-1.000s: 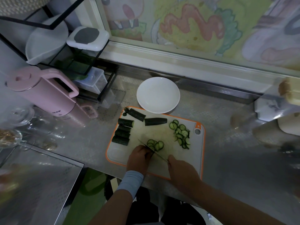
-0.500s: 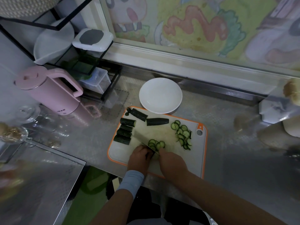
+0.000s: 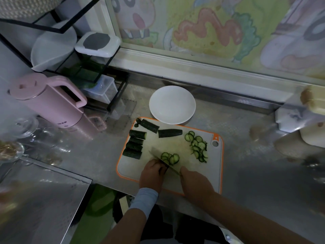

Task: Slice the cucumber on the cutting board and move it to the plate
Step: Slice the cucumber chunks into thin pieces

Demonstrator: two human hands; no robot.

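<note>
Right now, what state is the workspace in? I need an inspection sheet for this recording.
Surface: metal counter; the orange-rimmed cutting board lies near its front edge.
Job's things: white plate just beyond the board, no cucumber on it; several uncut cucumber chunks on the board's left and back; slice pile at its right; fresh slices by the knife.
Clutter: pink kettle, glassware and black wire rack with containers, all at left.
Hands: left hand curled on a cucumber piece, mostly hidden; right hand grips the knife.
Cables: nothing seen.
Surroundings: cartoon mural behind the counter.
</note>
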